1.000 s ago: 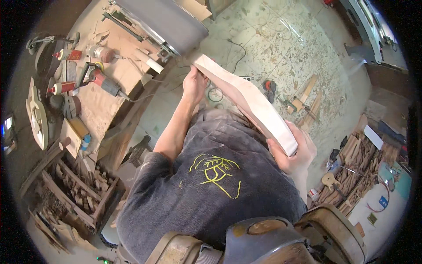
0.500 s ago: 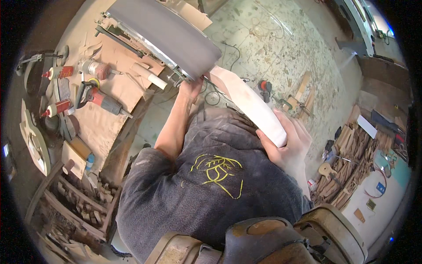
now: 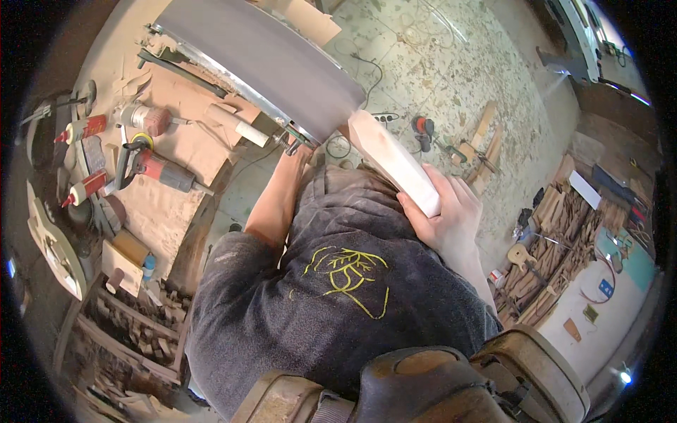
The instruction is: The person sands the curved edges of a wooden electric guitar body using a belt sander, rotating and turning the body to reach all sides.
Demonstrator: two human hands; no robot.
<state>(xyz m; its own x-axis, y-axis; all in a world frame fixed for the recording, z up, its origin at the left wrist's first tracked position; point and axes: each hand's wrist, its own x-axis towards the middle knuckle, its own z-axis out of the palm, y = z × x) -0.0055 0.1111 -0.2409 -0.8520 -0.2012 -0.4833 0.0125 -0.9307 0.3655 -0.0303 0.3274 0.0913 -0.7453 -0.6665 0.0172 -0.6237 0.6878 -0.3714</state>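
Note:
A pale, shaped length of wood (image 3: 391, 158) slants down to the right from the rounded end of a grey belt sander (image 3: 282, 67), its far end against or just under the belt. My right hand (image 3: 441, 211) is wrapped round the near end, thumb along its left side. My left hand (image 3: 302, 155) reaches up beneath the sander's end beside a metal adjusting knob; its fingers are hidden.
At left, a bench (image 3: 204, 183) holds a red power tool (image 3: 159, 169), glue bottles (image 3: 88, 187) and a wooden template (image 3: 53, 247). A scrap-wood crate (image 3: 141, 324) sits below. An orange-and-black sander (image 3: 423, 132) lies on the floor (image 3: 430, 70). Wood offcuts (image 3: 543, 218) pile at right.
The wood and my right hand have moved up and to the left, toward the sander. My left hand's fingers, visible gripping the wood earlier, are now hidden under the sander, which appears larger in view.

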